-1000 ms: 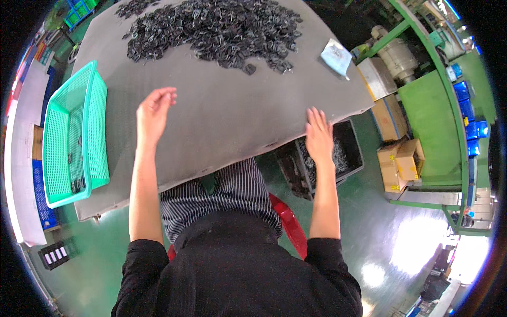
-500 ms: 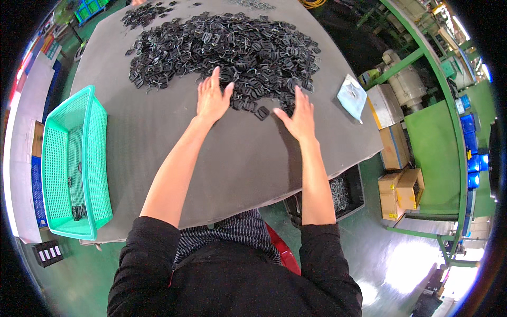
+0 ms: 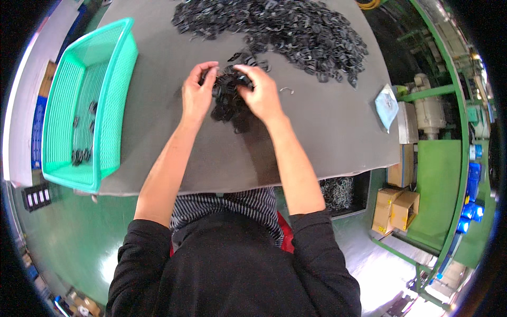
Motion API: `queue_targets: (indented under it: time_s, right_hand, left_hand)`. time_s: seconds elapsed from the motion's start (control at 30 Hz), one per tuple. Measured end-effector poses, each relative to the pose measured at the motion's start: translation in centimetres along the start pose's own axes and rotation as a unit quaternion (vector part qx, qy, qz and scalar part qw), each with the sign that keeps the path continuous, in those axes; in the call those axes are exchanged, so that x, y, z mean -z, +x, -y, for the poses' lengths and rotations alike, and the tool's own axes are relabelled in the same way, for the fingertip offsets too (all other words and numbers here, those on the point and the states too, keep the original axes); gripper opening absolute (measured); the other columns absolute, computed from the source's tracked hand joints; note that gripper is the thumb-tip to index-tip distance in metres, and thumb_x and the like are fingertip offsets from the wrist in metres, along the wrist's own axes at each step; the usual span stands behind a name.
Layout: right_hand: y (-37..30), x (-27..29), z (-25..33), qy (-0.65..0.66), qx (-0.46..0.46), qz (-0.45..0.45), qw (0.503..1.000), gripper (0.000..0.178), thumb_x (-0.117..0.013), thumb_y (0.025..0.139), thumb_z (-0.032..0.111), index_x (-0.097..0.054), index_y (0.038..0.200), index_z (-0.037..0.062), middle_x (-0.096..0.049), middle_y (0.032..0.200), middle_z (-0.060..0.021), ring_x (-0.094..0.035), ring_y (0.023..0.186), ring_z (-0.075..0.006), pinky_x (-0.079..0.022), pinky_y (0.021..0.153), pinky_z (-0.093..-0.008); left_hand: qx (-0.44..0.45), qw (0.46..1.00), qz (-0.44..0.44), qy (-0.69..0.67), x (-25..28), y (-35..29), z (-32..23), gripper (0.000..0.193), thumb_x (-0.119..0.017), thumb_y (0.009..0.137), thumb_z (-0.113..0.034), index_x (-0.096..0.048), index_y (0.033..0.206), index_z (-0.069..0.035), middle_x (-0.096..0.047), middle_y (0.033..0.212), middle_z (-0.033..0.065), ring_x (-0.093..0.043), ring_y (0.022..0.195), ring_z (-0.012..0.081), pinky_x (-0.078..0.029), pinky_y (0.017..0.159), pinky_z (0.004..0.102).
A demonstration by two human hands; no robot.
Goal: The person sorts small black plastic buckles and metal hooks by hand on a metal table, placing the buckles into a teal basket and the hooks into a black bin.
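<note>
Over the grey table [image 3: 158, 132], both my hands curl round a small cluster of black plastic buckles [image 3: 226, 105] pulled apart from the main heap. My left hand [image 3: 197, 94] grips the cluster's left side, thumb and fingers bent over some pieces. On the other side my right hand [image 3: 262, 96] closes on more of them, a black buckle showing by its fingertips. Which single pieces each hand holds is blurred. Beyond the hands spreads the large heap of black buckles [image 3: 296, 37], with pale hooks among them.
A green mesh basket [image 3: 117, 124] stands at the table's left, a few black pieces inside. One pale hook [image 3: 287, 90] lies right of my right hand. A light blue packet [image 3: 386, 108] rests by the right edge. Below sits a black crate [image 3: 364, 203] of metal hooks.
My hands have come together from spread fingers at the heap's near edge, drawing a cluster of buckles toward me. The view has shifted, so the basket appears higher.
</note>
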State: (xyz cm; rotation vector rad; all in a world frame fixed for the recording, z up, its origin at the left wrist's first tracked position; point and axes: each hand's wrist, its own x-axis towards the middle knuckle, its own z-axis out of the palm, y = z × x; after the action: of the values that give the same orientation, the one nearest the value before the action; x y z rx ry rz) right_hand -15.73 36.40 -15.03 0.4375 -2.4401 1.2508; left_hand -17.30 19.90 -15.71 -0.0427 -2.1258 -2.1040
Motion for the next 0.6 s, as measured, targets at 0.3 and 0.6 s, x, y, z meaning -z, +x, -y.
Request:
queue_targets:
  time_s: [0.3, 0.6]
  right_hand:
    - [-0.9, 8.5, 1.6, -0.137, -0.173, -0.061, 0.973, 0.021, -0.066, 0.079, 0.021, -0.065, 0.093, 0.0045, -0.066, 0.089, -0.0115, -0.063, 0.081, -0.0247, -0.048, 0.074, -0.0324]
    - [-3.6, 0.6, 6.1, -0.217, -0.071, 0.123, 0.966, 0.026, -0.070, 0.071, 0.023, -0.064, 0.093, 0.0108, -0.058, 0.093, -0.0090, -0.058, 0.093, -0.0277, -0.049, 0.076, -0.0382]
  left_hand:
    - [-0.257, 0.903, 0.000, 0.345, 7.9, -4.7, -2.5, 0.014, -0.063, 0.079, -0.009, -0.065, 0.093, -0.007, -0.063, 0.098, 0.0095, -0.059, 0.092, 0.0274, -0.046, 0.082, 0.0334]
    - [-0.231, 0.893, 0.126, 0.365, 3.1, -9.1, -1.4, 0.028, -0.070, 0.071, -0.014, -0.060, 0.097, -0.008, -0.060, 0.083, 0.0082, -0.057, 0.079, 0.0286, -0.045, 0.069, 0.0385]
